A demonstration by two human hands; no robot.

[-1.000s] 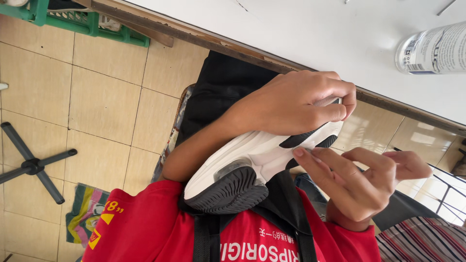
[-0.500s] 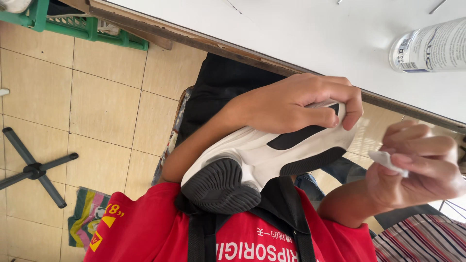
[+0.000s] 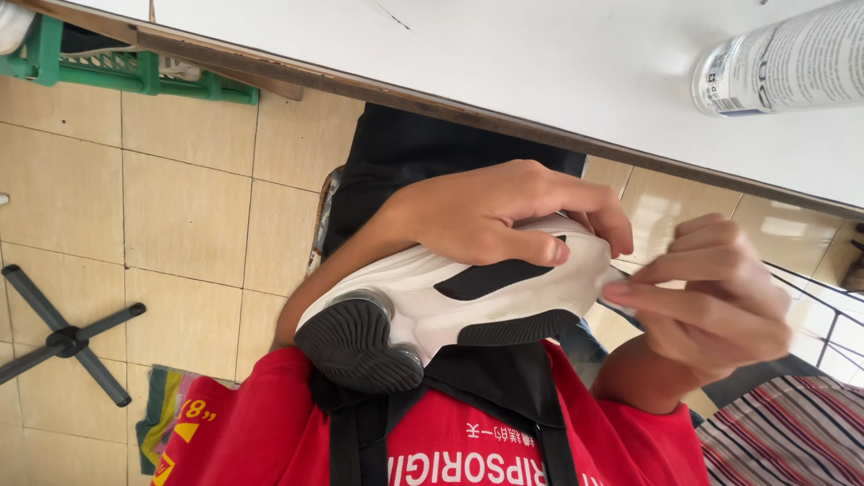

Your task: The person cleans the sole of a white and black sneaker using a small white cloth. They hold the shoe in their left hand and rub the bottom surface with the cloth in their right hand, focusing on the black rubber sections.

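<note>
Resting nowhere but in the person's lap, the white-and-black sneaker with a dark grey ridged sole has only a grip to keep it off the floor, and that is the main risk here.

The white tabletop with a dark wooden edge runs above the sneaker and does not touch it. The beige tiled floor lies open to the sneaker's left, so a slip would likely send it down there.

The sneaker lies on its side. Its heel is against the red shirt and its toe points away to the right. The left hand is wrapped over its upper, fingers curled down across the white side panel and closed around it. If that grip loosens under a push from the toe end, the sneaker may twist or slide out.

The right hand is at the toe with its fingers drawn together and its fingertips touching the toe. I cannot tell whether they pinch anything. Pressing too hard there could scuff or mark the white material.

The white cylindrical spray can lies on its side on the tabletop, well above and right of the sneaker. A knock to the table could set it rolling towards the edge.
</note>
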